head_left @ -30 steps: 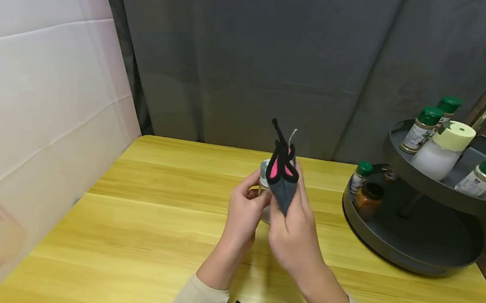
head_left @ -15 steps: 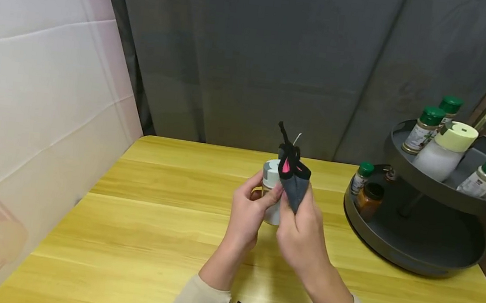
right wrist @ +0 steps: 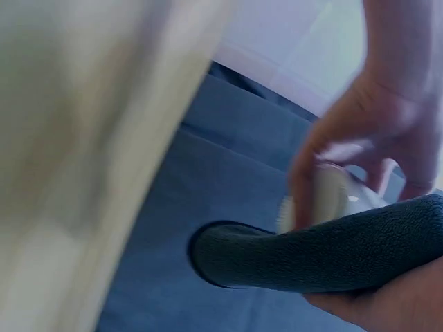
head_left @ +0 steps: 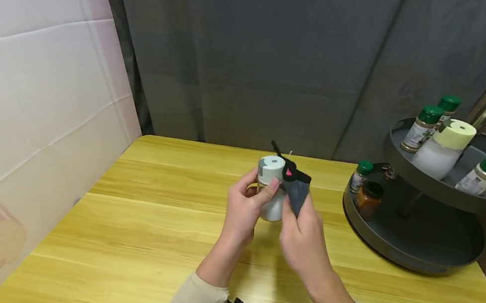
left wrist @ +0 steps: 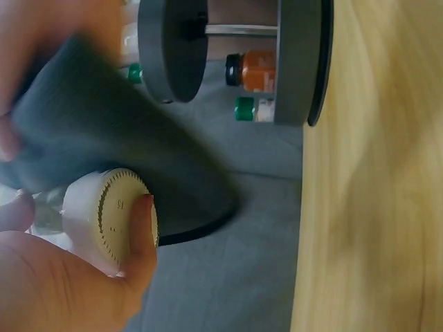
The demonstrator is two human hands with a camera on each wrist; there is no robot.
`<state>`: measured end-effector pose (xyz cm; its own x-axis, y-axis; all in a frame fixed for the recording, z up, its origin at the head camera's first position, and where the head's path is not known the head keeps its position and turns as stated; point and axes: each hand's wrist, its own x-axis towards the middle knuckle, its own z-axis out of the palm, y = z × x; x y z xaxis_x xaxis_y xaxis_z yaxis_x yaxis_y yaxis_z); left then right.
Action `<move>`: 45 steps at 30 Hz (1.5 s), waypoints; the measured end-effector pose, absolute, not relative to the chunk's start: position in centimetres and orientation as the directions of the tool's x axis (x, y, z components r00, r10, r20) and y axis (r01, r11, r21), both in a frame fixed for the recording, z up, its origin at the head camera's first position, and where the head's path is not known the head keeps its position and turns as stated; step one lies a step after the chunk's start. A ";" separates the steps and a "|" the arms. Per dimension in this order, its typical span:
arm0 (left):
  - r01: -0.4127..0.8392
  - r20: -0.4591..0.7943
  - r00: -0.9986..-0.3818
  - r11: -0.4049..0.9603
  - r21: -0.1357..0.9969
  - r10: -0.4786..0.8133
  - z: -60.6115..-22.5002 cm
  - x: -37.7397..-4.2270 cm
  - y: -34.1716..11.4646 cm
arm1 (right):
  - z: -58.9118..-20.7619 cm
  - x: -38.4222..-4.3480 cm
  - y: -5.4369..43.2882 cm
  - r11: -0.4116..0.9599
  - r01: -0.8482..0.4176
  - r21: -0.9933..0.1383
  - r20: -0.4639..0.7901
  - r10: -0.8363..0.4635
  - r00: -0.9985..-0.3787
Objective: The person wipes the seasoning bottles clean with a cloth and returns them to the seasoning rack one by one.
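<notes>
A seasoning jar (head_left: 272, 207) with white contents and a pale grey-white lid (head_left: 271, 167) is held above the table in my left hand (head_left: 242, 211). The left thumb lies along the jar's near side. My right hand (head_left: 305, 236) grips a folded dark grey cloth (head_left: 296, 195) with black edging, close against the jar's right side. Bits of pink show in the cloth's folds. In the left wrist view the jar's round base (left wrist: 123, 214) faces the camera, with the cloth (left wrist: 104, 138) behind it. The cloth (right wrist: 332, 249) partly hides the jar (right wrist: 332, 197) in the right wrist view.
At the right of the wooden table (head_left: 147, 240) stands a dark two-tier turntable rack (head_left: 415, 261). Its upper tier bears green-capped bottles (head_left: 418, 134) and a white jar with a pale yellow lid (head_left: 438, 151). An orange-brown jar (head_left: 368, 200) sits below. A grey curtain (head_left: 253, 62) hangs behind.
The cloth has shifted from in front of the jar to its right side, and its top has dropped. More of the jar and lid shows now. Both hands keep their hold.
</notes>
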<state>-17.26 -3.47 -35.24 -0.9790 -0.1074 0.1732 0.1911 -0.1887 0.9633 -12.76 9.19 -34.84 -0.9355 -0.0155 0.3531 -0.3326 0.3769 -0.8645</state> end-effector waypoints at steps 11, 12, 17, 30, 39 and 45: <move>0.166 0.136 -0.981 -0.237 0.957 -0.141 -34.9 -17.3 -3.6 | -34.9 -12.4 8.5 0.488 -0.414 -0.768 0.432 -0.082 -0.898; 0.164 0.133 -0.981 -0.236 0.958 -0.142 -35.0 -17.3 -3.8 | -35.0 -12.4 8.7 0.492 -0.377 -0.785 0.390 -0.081 -0.917; 0.164 0.138 -0.982 -0.224 0.961 -0.127 -35.2 -17.5 -4.2 | -34.4 -13.0 10.7 0.418 -0.167 -0.893 0.147 -0.078 -0.986; 0.093 0.111 -0.994 -0.407 0.909 0.020 -34.7 -17.4 -3.7 | -31.4 -13.4 12.9 0.264 -0.198 -0.944 0.204 -0.007 -0.979; 0.284 0.289 -0.957 -0.186 0.941 0.002 -35.0 -16.5 -3.3 | -32.4 -13.1 10.1 0.354 -0.520 -0.778 0.559 0.011 -0.829; 0.319 0.320 -0.947 -0.217 0.923 -0.030 -34.7 -16.3 -3.4 | -35.2 -12.8 8.8 0.447 -0.613 -0.652 0.666 -0.050 -0.745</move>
